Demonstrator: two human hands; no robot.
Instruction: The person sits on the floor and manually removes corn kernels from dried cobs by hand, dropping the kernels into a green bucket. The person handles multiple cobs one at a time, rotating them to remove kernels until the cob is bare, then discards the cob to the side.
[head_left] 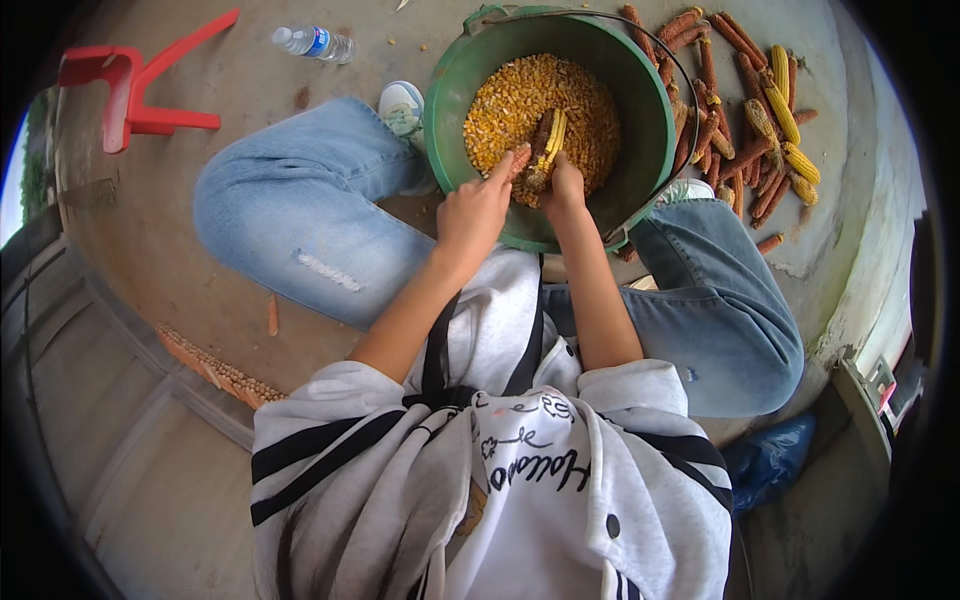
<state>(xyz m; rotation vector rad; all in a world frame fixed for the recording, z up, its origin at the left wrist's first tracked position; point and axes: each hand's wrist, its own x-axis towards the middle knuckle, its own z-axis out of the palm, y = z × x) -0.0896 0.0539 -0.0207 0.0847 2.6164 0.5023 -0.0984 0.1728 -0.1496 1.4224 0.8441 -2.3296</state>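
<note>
A green bucket (645,95) holding loose yellow corn kernels (510,100) stands between my knees. Over it I hold a partly shelled corn cob (545,145), with a strip of yellow kernels left on its brown core. My right hand (563,188) grips the cob's lower end. My left hand (478,210) rests against the cob's left side, thumb and fingers pressing on it.
A pile of bare reddish cobs and several unshelled yellow ears (760,110) lies right of the bucket. A clear plastic bottle (315,42) and a red plastic stool (135,85) lie on the concrete floor at the left. A blue bag (770,455) sits lower right.
</note>
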